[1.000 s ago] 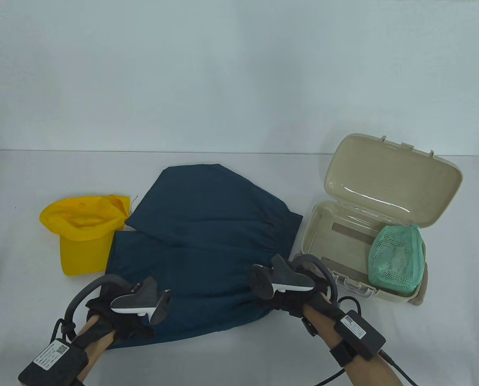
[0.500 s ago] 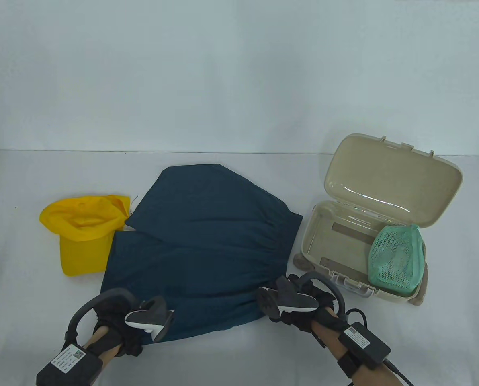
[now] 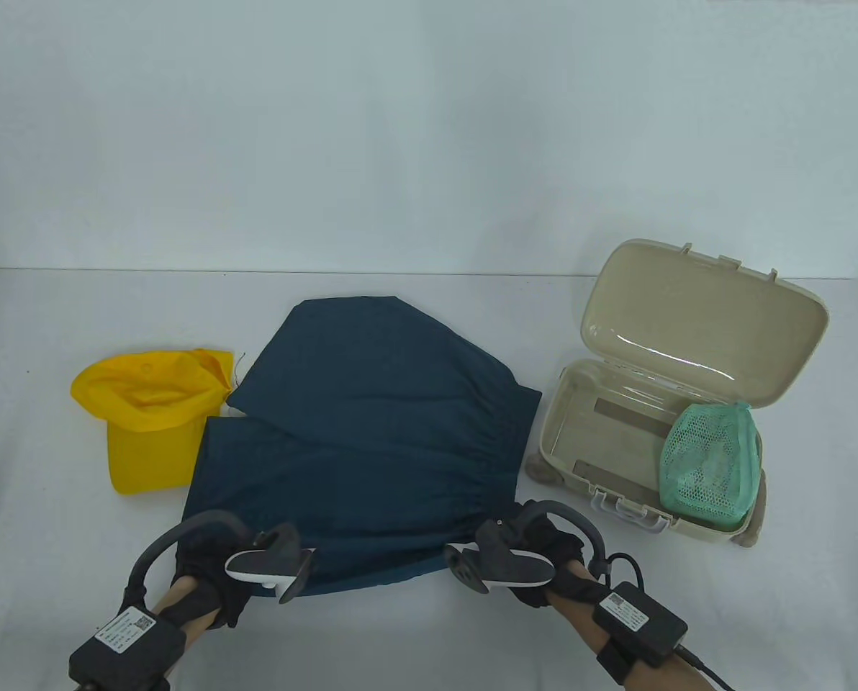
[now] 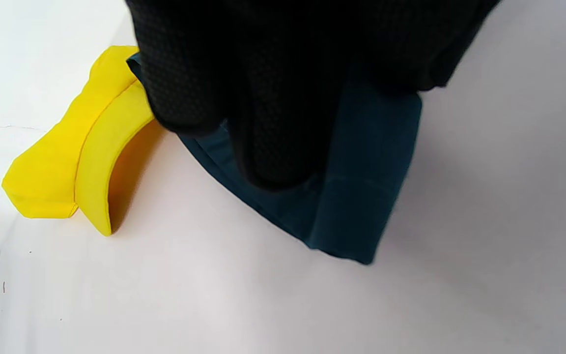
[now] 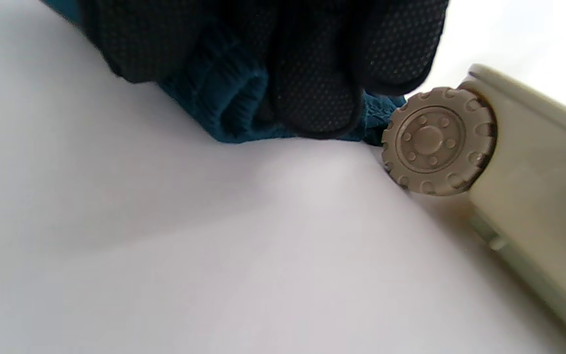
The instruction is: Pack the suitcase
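Observation:
Dark teal shorts [image 3: 371, 432] lie spread across the middle of the table. My left hand [image 3: 209, 572] grips their near left corner; in the left wrist view its gloved fingers [image 4: 263, 123] curl over the teal cloth [image 4: 361, 196]. My right hand [image 3: 544, 551] holds the near right corner, where its fingers [image 5: 312, 98] curl round the gathered waistband [image 5: 224, 98]. A small beige suitcase [image 3: 555, 425] stands open at the right, lid [image 3: 702, 324] tipped back, and a green mesh bag [image 3: 710, 461] sits in its right end.
A yellow cap [image 3: 145, 417] lies left of the shorts, touching their edge, and also shows as a yellow cap [image 4: 67, 167] in the left wrist view. A suitcase wheel [image 5: 438, 142] sits right beside my right fingers. The white table [image 3: 429, 648] runs along the front.
Both hands have drawn back toward the front of the table, the right one farther. The shorts' near edge has pulled up and in, away from the table's front.

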Available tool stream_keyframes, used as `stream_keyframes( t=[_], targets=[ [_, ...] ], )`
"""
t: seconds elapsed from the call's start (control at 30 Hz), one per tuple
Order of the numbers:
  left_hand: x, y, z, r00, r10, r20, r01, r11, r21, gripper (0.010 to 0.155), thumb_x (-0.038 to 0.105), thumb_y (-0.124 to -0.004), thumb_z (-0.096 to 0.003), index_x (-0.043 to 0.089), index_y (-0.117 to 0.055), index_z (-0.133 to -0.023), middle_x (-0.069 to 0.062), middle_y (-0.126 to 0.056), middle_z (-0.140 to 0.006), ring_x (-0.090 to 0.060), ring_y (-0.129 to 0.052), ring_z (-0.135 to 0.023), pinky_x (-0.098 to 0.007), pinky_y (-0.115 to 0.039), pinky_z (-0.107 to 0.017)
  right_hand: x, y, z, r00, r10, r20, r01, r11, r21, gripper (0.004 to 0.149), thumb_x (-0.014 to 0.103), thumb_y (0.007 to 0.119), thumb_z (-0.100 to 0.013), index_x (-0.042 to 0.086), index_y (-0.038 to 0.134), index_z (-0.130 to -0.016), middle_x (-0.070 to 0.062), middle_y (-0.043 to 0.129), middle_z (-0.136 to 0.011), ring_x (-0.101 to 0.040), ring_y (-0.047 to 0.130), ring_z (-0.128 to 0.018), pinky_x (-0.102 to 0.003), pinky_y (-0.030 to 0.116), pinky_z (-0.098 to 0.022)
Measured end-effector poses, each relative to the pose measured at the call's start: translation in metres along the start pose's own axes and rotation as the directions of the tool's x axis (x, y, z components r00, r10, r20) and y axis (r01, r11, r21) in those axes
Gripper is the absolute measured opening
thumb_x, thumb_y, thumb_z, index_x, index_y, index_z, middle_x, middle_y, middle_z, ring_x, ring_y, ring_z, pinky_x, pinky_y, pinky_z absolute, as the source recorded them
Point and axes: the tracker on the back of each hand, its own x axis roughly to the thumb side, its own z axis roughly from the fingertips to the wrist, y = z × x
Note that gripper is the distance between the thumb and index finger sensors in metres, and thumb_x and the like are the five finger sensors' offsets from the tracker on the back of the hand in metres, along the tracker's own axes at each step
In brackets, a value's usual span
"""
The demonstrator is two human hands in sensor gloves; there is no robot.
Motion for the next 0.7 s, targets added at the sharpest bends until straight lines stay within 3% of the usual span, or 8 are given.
stream_keyframes(
  t=[0.2, 0.43, 0.7],
  targets=[
    [-0.031, 0.008, 0.016, 0.988, 0.135, -0.069, -0.127, 0.985, 0.114, 0.043, 0.039, -0.076, -0.0467, 0.024, -0.079, -0.087, 0.011, -0.100, -0.071, -0.012, -0.108, -0.059, -0.039, -0.084, -0.060, -0.023, -0.015, 0.004, 0.985, -0.165, -0.041, 0.165, 0.986, -0.018, 0.048, 0.051, 0.071, -0.045, 0.029, 0.076, -0.088, 0.006, 0.094, -0.082, -0.017, 0.100, -0.072, -0.039, 0.083, -0.057],
    [-0.080, 0.026, 0.046, 0.936, 0.303, -0.177, -0.239, 0.919, 0.314, 0.043, 0.039, -0.076, -0.0464, 0.025, -0.080, -0.087, 0.012, -0.101, -0.066, -0.010, -0.108, -0.052, -0.038, -0.085, -0.059, -0.043, -0.048, 0.011, 0.971, -0.224, -0.088, 0.215, 0.972, -0.099, 0.047, 0.049, 0.071, -0.045, 0.029, 0.077, -0.088, 0.005, 0.094, -0.080, -0.016, 0.100, -0.070, -0.039, 0.083, -0.057],
    [-0.124, 0.051, 0.109, 0.903, 0.355, -0.244, -0.197, 0.844, 0.499, 0.043, 0.039, -0.077, -0.0461, 0.027, -0.080, -0.087, 0.013, -0.101, -0.067, -0.010, -0.107, -0.052, -0.039, -0.084, -0.060, -0.070, -0.100, 0.038, 0.912, -0.405, -0.062, 0.388, 0.902, -0.188, 0.047, 0.047, 0.071, -0.046, 0.026, 0.078, -0.088, 0.006, 0.096, -0.075, -0.015, 0.101, -0.064, -0.040, 0.084, -0.055]
  ],
)
